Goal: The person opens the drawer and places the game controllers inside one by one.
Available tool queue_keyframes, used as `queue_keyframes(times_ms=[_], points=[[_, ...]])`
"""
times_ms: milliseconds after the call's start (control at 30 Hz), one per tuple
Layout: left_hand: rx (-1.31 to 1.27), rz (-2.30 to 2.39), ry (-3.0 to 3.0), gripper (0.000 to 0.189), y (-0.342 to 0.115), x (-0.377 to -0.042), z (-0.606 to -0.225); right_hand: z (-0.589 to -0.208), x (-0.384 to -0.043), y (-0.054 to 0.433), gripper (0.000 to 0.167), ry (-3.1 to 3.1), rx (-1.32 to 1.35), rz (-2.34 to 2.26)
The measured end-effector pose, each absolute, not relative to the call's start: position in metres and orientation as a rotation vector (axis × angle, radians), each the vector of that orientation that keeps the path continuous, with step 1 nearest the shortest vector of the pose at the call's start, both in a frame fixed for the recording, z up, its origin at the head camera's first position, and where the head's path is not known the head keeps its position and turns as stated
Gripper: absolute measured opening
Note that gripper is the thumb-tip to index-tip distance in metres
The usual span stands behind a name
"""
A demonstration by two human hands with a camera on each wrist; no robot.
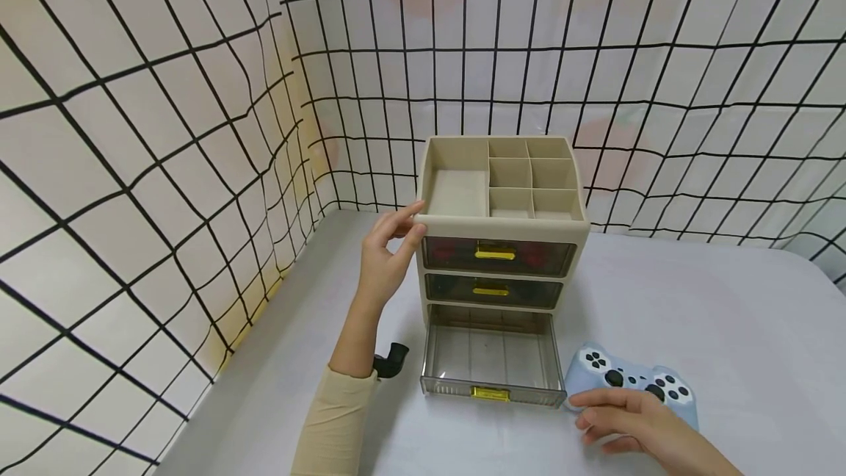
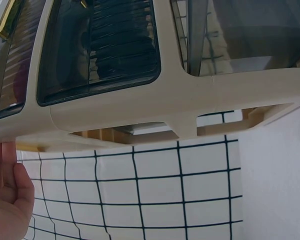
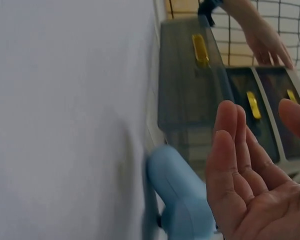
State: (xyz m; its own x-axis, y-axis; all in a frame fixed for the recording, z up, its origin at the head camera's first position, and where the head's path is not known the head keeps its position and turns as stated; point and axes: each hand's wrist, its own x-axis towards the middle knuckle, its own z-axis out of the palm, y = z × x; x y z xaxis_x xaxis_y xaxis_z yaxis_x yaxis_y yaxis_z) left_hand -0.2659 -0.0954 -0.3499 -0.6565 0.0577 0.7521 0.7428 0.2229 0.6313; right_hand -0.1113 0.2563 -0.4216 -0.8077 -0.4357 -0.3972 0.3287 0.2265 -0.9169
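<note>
A beige desktop organizer [image 1: 505, 226] has three smoky drawers with yellow handles. Its bottom drawer [image 1: 492, 358] is pulled out and looks bare inside. At the organizer's upper left edge, my left hand [image 1: 390, 252] touches the side with nearly straight fingers. The same fingers [image 2: 9, 162] show against the beige side panel in the left wrist view. My right hand [image 1: 631, 421] hovers by the drawer's front right corner with relaxed fingers, holding nothing. Partly behind it lies a light blue game controller [image 1: 634, 373], which also shows in the right wrist view.
A small black curved object [image 1: 394, 360] lies beside my left wrist, partly hidden by it. Black wire grid panels [image 1: 502, 50] stand at the back and left of the white table [image 1: 700, 300]. Dim reddish contents show through the top drawer [image 1: 449, 252].
</note>
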Motion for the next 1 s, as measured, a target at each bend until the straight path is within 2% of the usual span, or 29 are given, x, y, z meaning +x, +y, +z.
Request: queue_keyframes(times_ms=[133,300,467,700,833,900,1000], points=[[-0.753,-1.488,-1.892,0.034,-0.096,-0.268,-0.352,-0.419,-0.114,0.281,0.045,1.943,-0.082,-1.619],[-0.772,-1.475,-1.889,0.034,-0.097,-0.268,-0.351,-0.419,-0.117,0.323,0.035,1.883,-0.110,-1.696],[-0.765,-1.474,-1.887,0.034,-0.097,-0.268,-0.352,-0.421,-0.120,0.359,0.040,1.847,-0.121,-1.744],[-0.744,-1.475,-1.893,0.034,-0.095,-0.261,-0.344,-0.427,-0.117,0.390,0.039,2.009,0.174,-1.690],[-0.743,-1.474,-1.903,0.032,-0.092,-0.247,-0.330,-0.429,-0.120,0.397,0.064,2.096,0.390,-1.600],[-0.743,-1.476,-1.903,0.032,-0.091,-0.241,-0.324,-0.435,-0.122,0.405,0.059,2.048,0.395,-1.635],[-0.745,-1.471,-1.902,0.031,-0.091,-0.239,-0.323,-0.450,-0.123,0.418,0.040,1.902,0.340,-1.744]])
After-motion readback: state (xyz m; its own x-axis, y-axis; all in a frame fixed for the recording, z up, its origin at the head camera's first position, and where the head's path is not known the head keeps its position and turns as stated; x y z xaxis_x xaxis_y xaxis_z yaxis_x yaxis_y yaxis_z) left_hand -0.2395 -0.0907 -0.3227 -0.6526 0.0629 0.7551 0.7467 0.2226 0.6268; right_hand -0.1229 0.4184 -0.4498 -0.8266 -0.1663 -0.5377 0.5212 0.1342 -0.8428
